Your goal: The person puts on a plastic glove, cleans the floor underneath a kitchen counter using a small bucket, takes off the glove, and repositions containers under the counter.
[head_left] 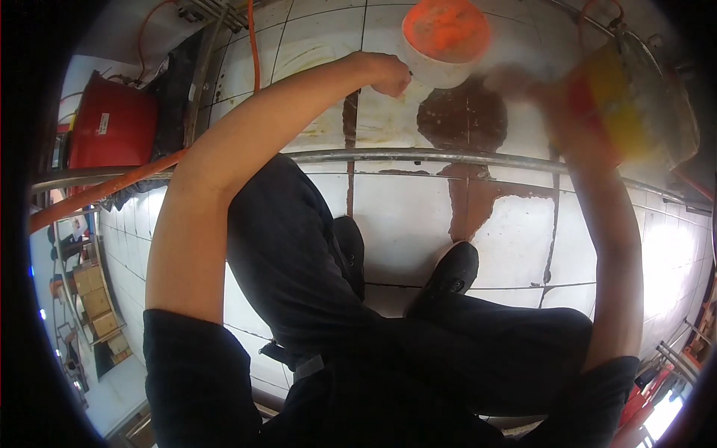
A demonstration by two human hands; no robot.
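Note:
My left hand [390, 75] is closed in a fist just left of a white bucket [441, 73]. A tiny dark bit shows at its fingers, but I cannot tell what they hold. Bright orange material [446, 31] shows in the top of the bucket. My right hand [515, 84] is smeared by motion to the right of the bucket, above a reddish-brown wet patch [463, 119] on the tiles. Close beside my right forearm is a blurred yellow and red container [609, 104].
A metal rail [403, 155] crosses in front of my knees, over a white tiled floor [396, 216]. An orange hose [108, 190] runs along the left, near a red tub [116, 123]. Cardboard boxes [95, 299] stand far left.

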